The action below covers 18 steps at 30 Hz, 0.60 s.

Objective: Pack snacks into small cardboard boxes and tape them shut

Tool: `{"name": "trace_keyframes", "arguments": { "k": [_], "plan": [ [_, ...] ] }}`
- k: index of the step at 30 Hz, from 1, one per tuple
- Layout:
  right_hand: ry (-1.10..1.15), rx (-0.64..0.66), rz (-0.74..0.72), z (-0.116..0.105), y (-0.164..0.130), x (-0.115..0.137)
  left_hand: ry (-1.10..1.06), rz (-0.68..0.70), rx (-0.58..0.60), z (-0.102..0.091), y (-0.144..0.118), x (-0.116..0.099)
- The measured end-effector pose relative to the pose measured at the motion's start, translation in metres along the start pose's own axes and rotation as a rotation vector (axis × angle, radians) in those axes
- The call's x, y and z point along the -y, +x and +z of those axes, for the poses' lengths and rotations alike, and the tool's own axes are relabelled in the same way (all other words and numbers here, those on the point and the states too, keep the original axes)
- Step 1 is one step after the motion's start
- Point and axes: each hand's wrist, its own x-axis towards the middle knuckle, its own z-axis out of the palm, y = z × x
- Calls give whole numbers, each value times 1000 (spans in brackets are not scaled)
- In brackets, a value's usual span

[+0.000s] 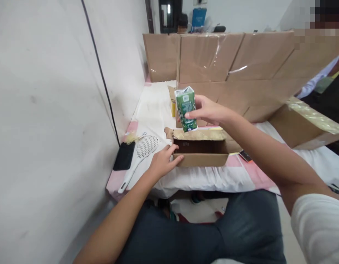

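Note:
My right hand (204, 110) holds a green drink carton (186, 110) slightly tilted, thumb across its front. The carton hangs just above the back flap of a small open cardboard box (202, 160). Against the left end of that box, my left hand (166, 160) grips the wall, thumb outside and fingers over the edge. The inside of the box looks dark, and no contents can be made out. Left of my left hand lies a white slotted skimmer (147, 146), its handle toward the table's front edge.
A black phone (124, 156) lies by the wall. Tall cardboard panels (205, 58) stand across the back, with a small yellow box (173, 104) before them. To the right is a larger open cardboard box (298, 124). Other people are partly visible beyond the panels and at right.

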Motion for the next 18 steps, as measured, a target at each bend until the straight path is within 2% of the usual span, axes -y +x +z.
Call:
{"name": "trace_keyframes", "arguments": {
  "k": [4, 6, 8, 11, 14, 18],
  "plan": [
    [-302, 231, -199, 6, -66, 3, 52, 8, -57, 14, -9, -19],
    [-485, 269, -215, 6, -89, -6, 66, 18, -102, 23, -12, -25],
    [-625, 251, -198, 5, -103, -15, 61, 38, -153, 33, -14, -27],
    [-699, 188, -155, 2, -107, -24, 34, 52, -235, 45, -13, -27],
    [-748, 203, -147, -2, -97, -23, -2, 36, -343, 54, -9, -26],
    [-877, 201, -242, -7, -86, -21, -26, 81, -356, 56, -1, -21]
  ]
}}
